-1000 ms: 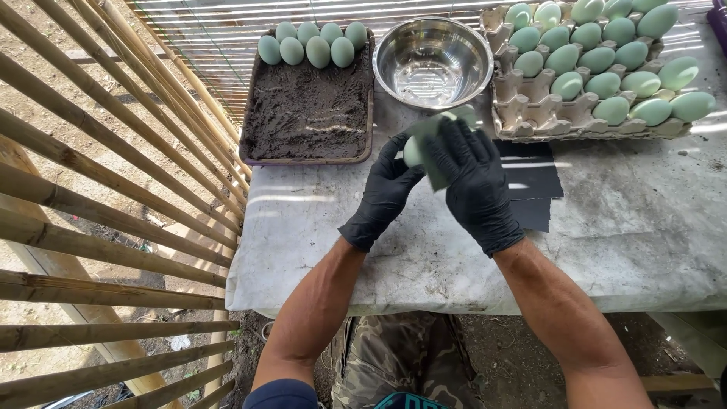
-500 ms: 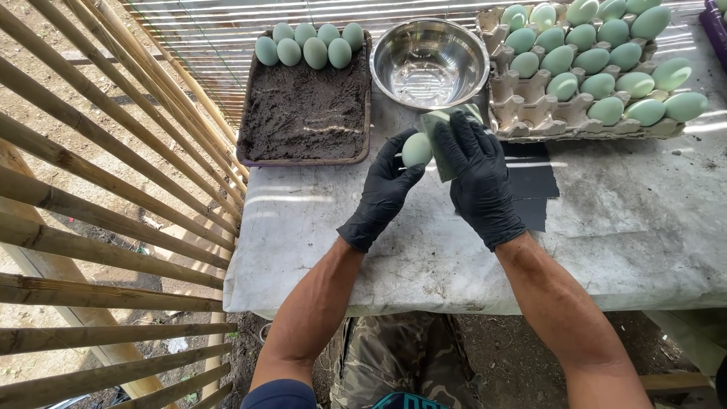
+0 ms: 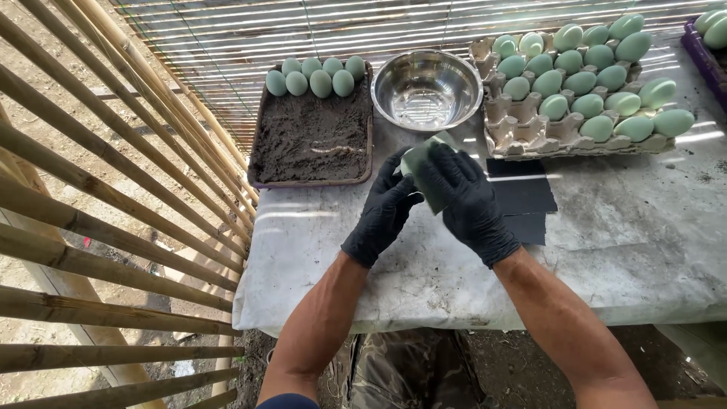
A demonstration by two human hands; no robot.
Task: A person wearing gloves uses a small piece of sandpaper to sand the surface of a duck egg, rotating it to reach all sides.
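Two gloved hands, left point(image 3: 382, 212) and right point(image 3: 469, 201), grip a green pad point(image 3: 424, 163) above the stained table point(image 3: 606, 257), beside bamboo slats point(image 3: 113, 189).

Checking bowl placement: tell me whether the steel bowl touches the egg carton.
Cannot tell. In the head view the steel bowl rim meets the egg carton edge with no visible gap, but contact isn't plain.

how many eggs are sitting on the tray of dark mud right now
5, in one row along the far edge of the mud tray: eggs at and. Two more tops peek behind them, so others may be hidden.
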